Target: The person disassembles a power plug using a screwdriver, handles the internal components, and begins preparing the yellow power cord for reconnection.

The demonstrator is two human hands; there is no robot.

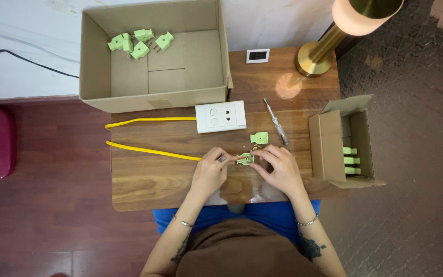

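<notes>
Step in hand, as judged: wiring an opened green plug body (244, 159) onto the end of the yellow cable (149, 150). The plug body sits near the front edge of the surface (144, 187), at its middle. The left hand (210, 169) pinches the plug and cable end; the right hand (279, 166) grips the plug's other side, fingers curled. Both forearms reach in from the front edge. The next move likely calls for the screwdriver (276, 121) and the loose plug cover (259, 137) just behind.
</notes>
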